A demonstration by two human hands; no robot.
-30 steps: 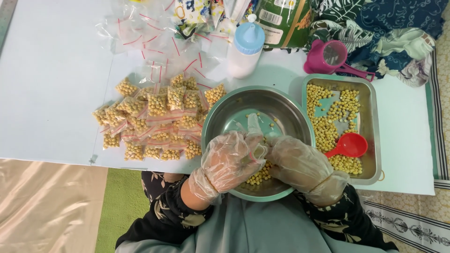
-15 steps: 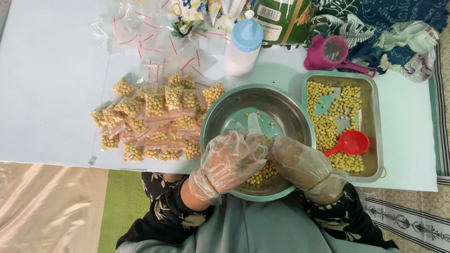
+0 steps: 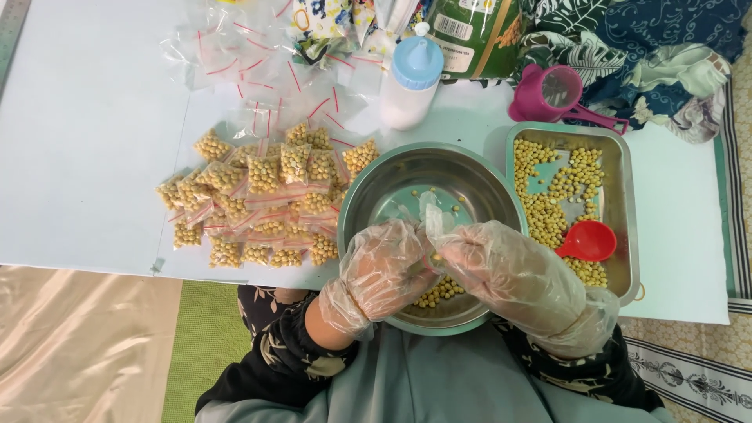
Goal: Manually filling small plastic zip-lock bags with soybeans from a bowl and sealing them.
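Both my hands wear thin clear plastic gloves and meet over a round metal bowl [image 3: 392, 182] that holds some yellow beans [image 3: 440, 291]. My left hand [image 3: 380, 270] and my right hand [image 3: 493, 262] pinch a small clear zip bag [image 3: 430, 210] between them above the bowl. The bag's top sticks up between the fingers; how full it is stays hidden. To the left lies a heap of small filled bean bags [image 3: 262, 200] with red zip strips.
A rectangular metal tray [image 3: 623, 168] of beans with a red scoop [image 3: 589, 240] sits at the right. Behind it is a pink measuring cup [image 3: 552, 90]. A white bottle with a blue cap [image 3: 409, 78], empty zip bags [image 3: 235, 55] and a green packet [image 3: 470, 35] lie at the back.
My hands have shifted slightly and lifted the small bag a little higher over the bowl. Nothing else has moved.
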